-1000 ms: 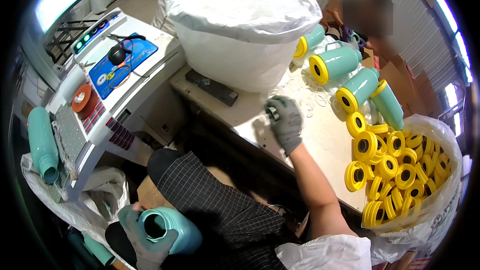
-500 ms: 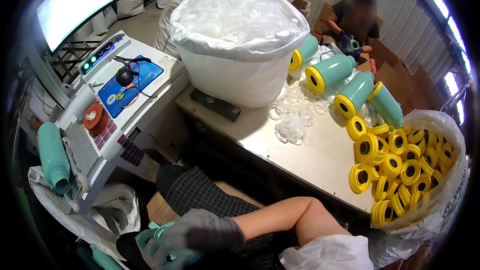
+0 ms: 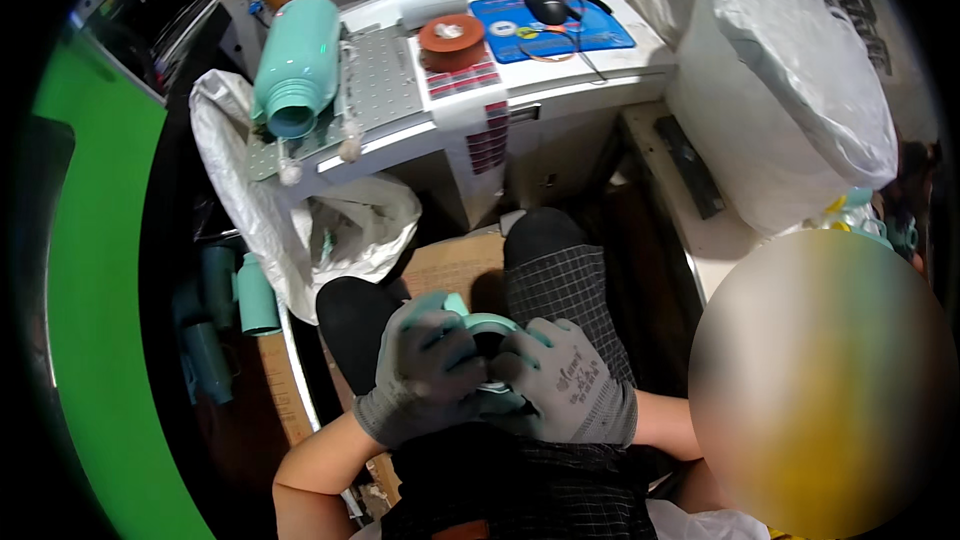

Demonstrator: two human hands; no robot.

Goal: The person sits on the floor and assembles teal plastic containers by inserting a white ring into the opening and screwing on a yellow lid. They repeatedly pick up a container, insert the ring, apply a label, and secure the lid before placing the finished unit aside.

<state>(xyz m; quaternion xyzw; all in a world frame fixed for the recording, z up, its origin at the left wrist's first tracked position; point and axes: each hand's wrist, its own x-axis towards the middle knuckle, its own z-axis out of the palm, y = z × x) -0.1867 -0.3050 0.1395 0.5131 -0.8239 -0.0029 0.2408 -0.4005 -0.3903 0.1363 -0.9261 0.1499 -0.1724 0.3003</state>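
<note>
Both my hands wear grey knit gloves with teal fingertips and meet low over my lap. Between them is a teal round-rimmed piece with a dark opening; most of it is hidden by the gloves. My left hand closes round its left side, fingers curled toward the opening. From the other side my right hand grips it, fingertips bent in at the rim. A pale strip low between the hands is too covered to name.
A teal bottle lies on the white machine table, beside an orange-brown tape roll and a blue mat. Below hangs a white sack; teal bottles stand at left. A big white sack is at right, near a blurred oval.
My view has swung left and down, so the machine table is now central and the yellow caps are out of sight. Both hands now show together on the teal piece.
</note>
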